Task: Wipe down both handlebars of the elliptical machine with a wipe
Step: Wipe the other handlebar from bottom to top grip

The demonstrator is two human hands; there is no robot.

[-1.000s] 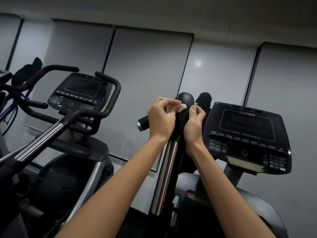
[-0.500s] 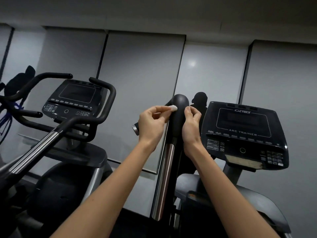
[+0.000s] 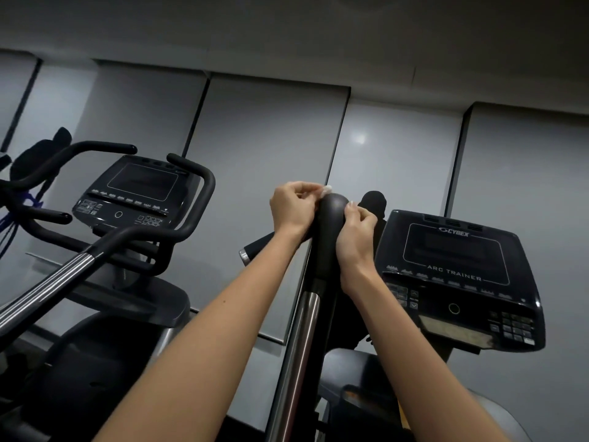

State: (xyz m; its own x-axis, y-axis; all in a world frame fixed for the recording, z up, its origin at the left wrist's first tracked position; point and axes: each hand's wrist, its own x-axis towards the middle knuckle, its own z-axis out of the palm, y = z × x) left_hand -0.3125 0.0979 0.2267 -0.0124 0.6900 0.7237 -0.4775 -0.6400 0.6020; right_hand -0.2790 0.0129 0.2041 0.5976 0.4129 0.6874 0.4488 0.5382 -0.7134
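Grey wall panels (image 3: 271, 138) close off a dim gym behind two machines. Nearest, both bare forearms rise from 6 o'clock on either side of the chrome tube (image 3: 302, 346) that carries the black handlebar (image 3: 333, 212). The left hand (image 3: 291, 208) sits at 9 o'clock of the grip's rounded cap, its thumb and fingers pinching the small white wipe (image 3: 326, 188), which now lies at 12 o'clock on the very crown. The right hand (image 3: 357, 234) is at 4 o'clock of the cap, fingers bent with their tips against the grip's side; I cannot tell whether they also hold an end of the wipe. A second ago both hands were lower on the grip with the wipe beside it below the dome; they have since climbed, so the stroke appears to have reached the top of this handlebar, and the pass here looks close to done. Behind the right hand, at 2 o'clock, a dark rounded shape (image 3: 374, 202) is probably the second handlebar, untouched, so about half the job likely remains. The console (image 3: 459, 269) stands at 3 o'clock, and a neighbouring machine (image 3: 134, 193) at 9 o'clock.
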